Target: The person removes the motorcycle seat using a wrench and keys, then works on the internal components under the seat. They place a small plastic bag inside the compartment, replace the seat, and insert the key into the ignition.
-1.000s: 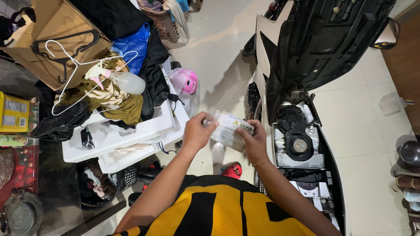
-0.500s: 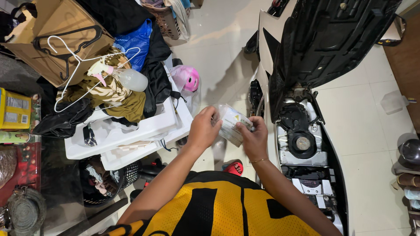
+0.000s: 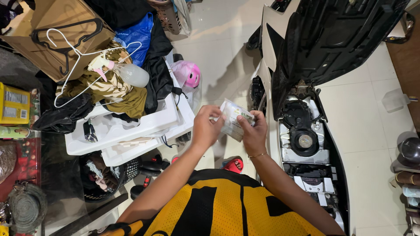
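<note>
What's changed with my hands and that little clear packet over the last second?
Little changed. Both hands kept hold of the small clear packet: the left hand at its left edge, the right hand at its right. The packet tilted slightly between the fingers. The scooter with its raised seat, the white bins and the white hanger stayed put.

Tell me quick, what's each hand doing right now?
Left hand: closed on the packet.
Right hand: closed on the same packet, from the other side.

Pale tiled floor (image 3: pixel 227 52), scooter (image 3: pixel 306 131) (seat raised), white bins (image 3: pixel 131 131)
</note>
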